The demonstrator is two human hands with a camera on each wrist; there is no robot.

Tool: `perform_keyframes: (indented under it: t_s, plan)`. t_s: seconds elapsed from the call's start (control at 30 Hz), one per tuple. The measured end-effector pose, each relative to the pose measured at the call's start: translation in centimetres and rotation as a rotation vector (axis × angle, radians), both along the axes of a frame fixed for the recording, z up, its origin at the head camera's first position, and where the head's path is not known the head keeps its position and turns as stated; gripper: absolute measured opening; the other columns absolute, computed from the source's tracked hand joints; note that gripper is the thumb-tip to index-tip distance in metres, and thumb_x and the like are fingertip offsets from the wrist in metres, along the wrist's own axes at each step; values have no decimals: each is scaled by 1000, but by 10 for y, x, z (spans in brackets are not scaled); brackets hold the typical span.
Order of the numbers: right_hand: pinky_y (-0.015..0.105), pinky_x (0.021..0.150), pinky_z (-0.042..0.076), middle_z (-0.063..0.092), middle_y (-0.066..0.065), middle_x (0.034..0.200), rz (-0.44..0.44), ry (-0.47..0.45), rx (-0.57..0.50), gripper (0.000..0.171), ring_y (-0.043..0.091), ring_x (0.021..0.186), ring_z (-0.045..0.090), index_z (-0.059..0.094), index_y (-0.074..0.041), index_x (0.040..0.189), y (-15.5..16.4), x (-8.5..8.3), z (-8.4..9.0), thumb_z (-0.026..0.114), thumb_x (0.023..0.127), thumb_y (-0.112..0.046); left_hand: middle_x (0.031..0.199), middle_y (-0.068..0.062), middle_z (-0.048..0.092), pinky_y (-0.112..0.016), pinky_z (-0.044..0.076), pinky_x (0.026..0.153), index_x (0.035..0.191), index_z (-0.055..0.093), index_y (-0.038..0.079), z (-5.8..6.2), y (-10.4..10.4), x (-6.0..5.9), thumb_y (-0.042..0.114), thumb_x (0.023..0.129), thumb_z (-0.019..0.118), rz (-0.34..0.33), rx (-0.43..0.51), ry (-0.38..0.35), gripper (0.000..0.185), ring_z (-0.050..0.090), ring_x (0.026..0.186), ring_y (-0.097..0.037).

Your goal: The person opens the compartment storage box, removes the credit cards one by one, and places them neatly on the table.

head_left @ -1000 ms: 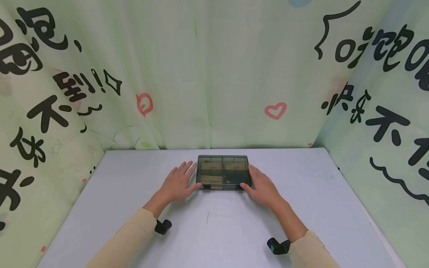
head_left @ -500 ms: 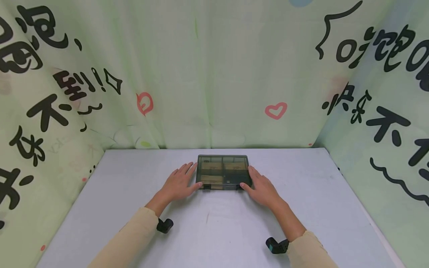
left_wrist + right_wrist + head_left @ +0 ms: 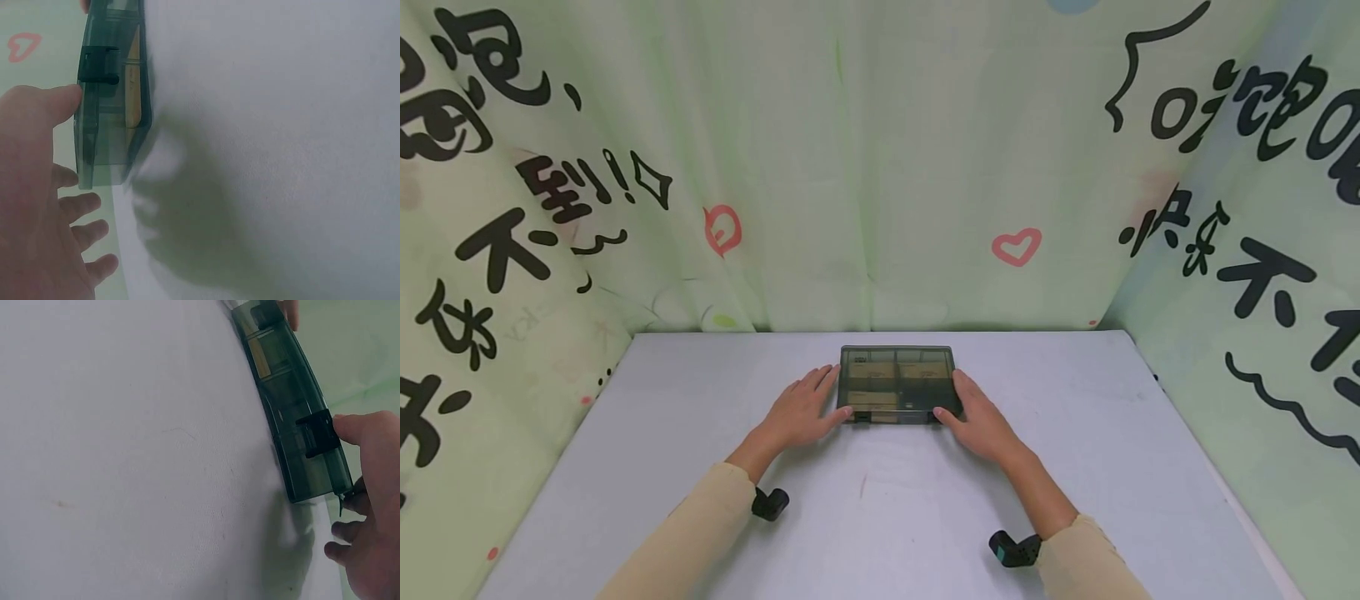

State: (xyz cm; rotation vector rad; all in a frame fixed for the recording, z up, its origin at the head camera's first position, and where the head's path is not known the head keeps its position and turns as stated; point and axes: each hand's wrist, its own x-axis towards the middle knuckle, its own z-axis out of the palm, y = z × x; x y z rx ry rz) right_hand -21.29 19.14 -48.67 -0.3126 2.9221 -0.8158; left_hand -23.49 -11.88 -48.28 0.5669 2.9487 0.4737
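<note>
A flat, see-through dark green compartment box lies lid down on the white table, toward its far edge. Tan flat pieces show through the lid. My left hand is at the box's left side, its thumb on the front edge beside a black latch and its other fingers stretched forward. At the right side, my right hand has its thumb tip against the other black latch, with the fingers extended along the end wall. Both latches look closed over the front edge.
The white table carries a faint reddish mark in front of the box. A pale green curtain with black lettering and red hearts stands behind and on both sides. Small black cameras are worn on the wrists.
Both hands stay at the ends of the box, which has hardly moved. My right forearm has drifted slightly left.
</note>
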Motion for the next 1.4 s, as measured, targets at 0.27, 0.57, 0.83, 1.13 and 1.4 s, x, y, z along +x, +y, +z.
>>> perform_keyframes:
  t_s: [0.27, 0.57, 0.83, 1.13, 1.4]
  plan:
    - [53, 119, 15, 4, 22, 162, -48, -68, -145, 81, 38, 149, 9, 0, 2, 154, -6, -2, -7, 50, 100, -33, 160, -13, 23, -49, 26, 117, 156, 16, 10, -3, 4, -2, 55, 96, 47, 16, 77, -68, 81, 24, 148, -31]
    - [53, 120, 10, -2, 21, 162, -118, -99, -284, 78, 36, 150, 2, -4, 1, 154, -16, 0, -7, 47, 100, -23, 162, -16, 16, -47, 21, 119, 156, 8, 5, -2, 9, -3, 47, 99, 47, 9, 184, -159, 81, 17, 150, -31]
    - [52, 121, 7, -10, 13, 163, -163, -168, -345, 77, 30, 151, -6, -9, -6, 155, -22, -4, -5, 42, 99, -20, 164, -13, 3, -47, 15, 121, 155, -2, 5, -6, 14, -6, 44, 98, 50, 40, 373, -287, 87, 7, 152, -28]
    - [55, 119, 7, -16, 10, 163, -257, -223, -524, 80, 31, 150, -13, -8, -9, 155, -33, -10, -6, 39, 91, -6, 163, -17, 0, -50, 12, 121, 154, -3, 0, -16, 17, -9, 31, 97, 56, 45, 526, -287, 88, 4, 151, -31]
    - [52, 120, 8, -12, 9, 164, -358, -272, -703, 87, 29, 151, -12, -7, -14, 156, -40, -11, -5, 37, 83, 3, 163, -12, -7, -49, 10, 121, 154, -10, 4, -16, 20, -8, 29, 98, 55, 62, 590, -349, 89, -1, 151, -28]
